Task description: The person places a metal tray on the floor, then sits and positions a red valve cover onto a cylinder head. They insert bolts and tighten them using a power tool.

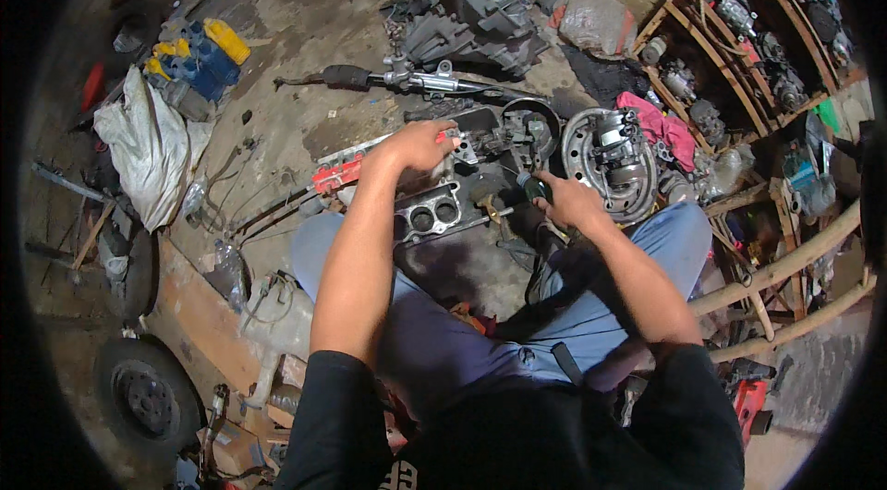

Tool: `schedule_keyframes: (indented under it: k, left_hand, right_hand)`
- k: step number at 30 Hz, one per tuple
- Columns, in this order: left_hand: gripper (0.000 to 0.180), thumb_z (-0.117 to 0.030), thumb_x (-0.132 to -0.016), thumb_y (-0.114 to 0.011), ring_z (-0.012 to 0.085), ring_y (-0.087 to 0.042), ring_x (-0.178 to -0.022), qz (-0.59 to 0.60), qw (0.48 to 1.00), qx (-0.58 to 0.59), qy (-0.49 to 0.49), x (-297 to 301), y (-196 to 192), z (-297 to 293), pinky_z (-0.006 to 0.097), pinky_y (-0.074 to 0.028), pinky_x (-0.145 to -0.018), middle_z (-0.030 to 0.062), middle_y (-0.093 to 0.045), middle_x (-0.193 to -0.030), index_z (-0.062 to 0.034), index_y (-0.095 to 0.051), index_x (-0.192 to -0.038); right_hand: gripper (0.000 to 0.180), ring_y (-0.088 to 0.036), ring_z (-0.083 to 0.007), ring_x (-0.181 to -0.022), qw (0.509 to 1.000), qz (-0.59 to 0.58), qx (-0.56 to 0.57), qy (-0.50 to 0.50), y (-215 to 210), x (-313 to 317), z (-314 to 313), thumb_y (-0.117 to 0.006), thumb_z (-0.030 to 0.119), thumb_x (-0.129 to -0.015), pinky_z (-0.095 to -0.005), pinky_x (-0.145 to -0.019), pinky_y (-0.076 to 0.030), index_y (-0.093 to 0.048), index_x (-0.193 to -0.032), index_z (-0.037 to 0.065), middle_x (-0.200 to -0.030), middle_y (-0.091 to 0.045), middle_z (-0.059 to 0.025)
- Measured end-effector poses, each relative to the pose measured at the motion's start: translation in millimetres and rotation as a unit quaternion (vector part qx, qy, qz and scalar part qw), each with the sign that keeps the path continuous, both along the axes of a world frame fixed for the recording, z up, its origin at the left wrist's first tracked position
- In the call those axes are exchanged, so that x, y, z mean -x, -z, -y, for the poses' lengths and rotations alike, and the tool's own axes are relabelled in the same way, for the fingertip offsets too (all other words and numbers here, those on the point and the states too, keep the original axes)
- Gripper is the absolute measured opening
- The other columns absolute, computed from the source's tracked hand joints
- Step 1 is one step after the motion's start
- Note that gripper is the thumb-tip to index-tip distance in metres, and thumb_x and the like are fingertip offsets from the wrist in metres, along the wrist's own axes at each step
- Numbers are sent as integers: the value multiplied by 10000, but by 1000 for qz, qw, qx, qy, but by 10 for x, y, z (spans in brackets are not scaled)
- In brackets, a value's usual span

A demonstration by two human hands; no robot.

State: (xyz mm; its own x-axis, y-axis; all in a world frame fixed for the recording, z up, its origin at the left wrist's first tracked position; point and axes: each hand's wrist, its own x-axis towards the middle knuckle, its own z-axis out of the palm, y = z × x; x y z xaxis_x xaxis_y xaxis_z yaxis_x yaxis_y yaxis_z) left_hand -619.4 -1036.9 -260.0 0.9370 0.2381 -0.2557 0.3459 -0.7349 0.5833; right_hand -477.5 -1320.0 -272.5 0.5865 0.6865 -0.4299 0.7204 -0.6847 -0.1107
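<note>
My left hand reaches across the engine parts, its fingers closed at a small silvery metal piece. What lies under the palm is hidden. My right hand is closed around a tool with a dark green handle; its kind cannot be made out. Between and in front of the hands lies a metal engine block piece with round bores. A greasy mechanical assembly sits just beyond the fingers. To its right is a steel wheel rim with metal parts on it. A red part lies by my left forearm.
A steering rack lies beyond the work, with grey castings behind. Wooden shelves of parts stand at right, a curved wooden pole nearer. At left are a white sack, bottles and a tyre.
</note>
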Motion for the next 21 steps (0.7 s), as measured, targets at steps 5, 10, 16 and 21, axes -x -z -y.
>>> schedule_keyframes:
  k: [5,10,16,21]
  left_hand:
    - [419,-292,-958,-642,339,-692,-908,221,970,20,-104,-256,-175,115,424,-528,-873,202,-720,-1129,-79,-631,-1319]
    - [356,-259,-938,-651,365,-704,-914,260,954,29,-148,-311,-234,244,456,-532,-874,220,-715,-1096,-64,-679,-1234]
    - [348,-261,-942,-638,394,-684,-977,199,966,-30,-161,-168,-19,186,457,-528,-888,219,-698,-1135,-46,-683,-1211]
    - [340,-270,-937,-635,399,-640,-1088,111,985,-58,-121,-221,307,418,484,-508,-938,209,-682,-1165,-44,-677,-1188]
  right_hand:
    - [543,-669,-432,-1046,994,15,-78,82,141,59,159,-634,403,-951,-534,-889,-526,-457,-1449,275,-1070,-703,-232]
    - [591,-662,-459,-1046,987,-16,-103,123,505,4,180,-641,432,-931,-550,-892,-521,-423,-1470,327,-1091,-704,-238]
    - [656,-595,-460,-1168,898,-1,-384,216,1191,27,388,-661,376,-934,-521,-964,-482,-390,-1487,149,-1279,-611,-270]
    - [670,-526,-459,-1257,853,20,-387,349,1470,-91,362,-650,362,-947,-507,-1024,-434,-376,-1465,38,-1415,-504,-276]
